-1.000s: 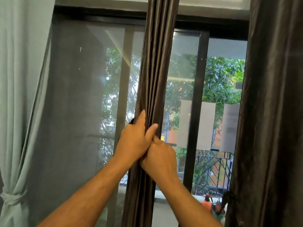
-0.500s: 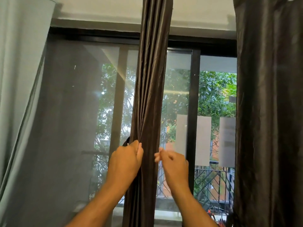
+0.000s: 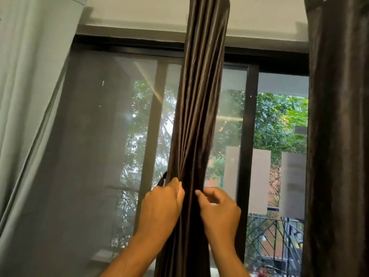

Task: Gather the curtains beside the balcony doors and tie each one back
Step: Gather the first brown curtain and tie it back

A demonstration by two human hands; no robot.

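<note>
Middle brown curtain (image 3: 199, 116) hangs gathered into a narrow pleated column in front of the balcony doors (image 3: 247, 136), roughly at the centre mullion.

Left hand (image 3: 161, 206) grips the left edge of the bundle, fingers curled round the folds. Judging by the pleats converging at that point, it's there to keep the gather tight while the tie goes on.

Right hand (image 3: 217, 208) sits just right of the bundle, thumb and forefinger pinched near the fabric edge. Can't tell whether it pinches curtain, a thin tie, or nothing.

Small dark loop (image 3: 162, 179) pokes out just left of the left hand, touching the curtain edge. Likely the tie-back strap, not certain.

Second brown curtain (image 3: 337, 136) on the right hangs loose and ungathered. Grey curtain (image 3: 26, 96) on the left is pulled aside on a slant; its tie, if any, is out of view.

Containers: none in view, nothing to report.

Step in hand, as I read it: securing the middle bundle. Right curtain looks not yet done.
</note>
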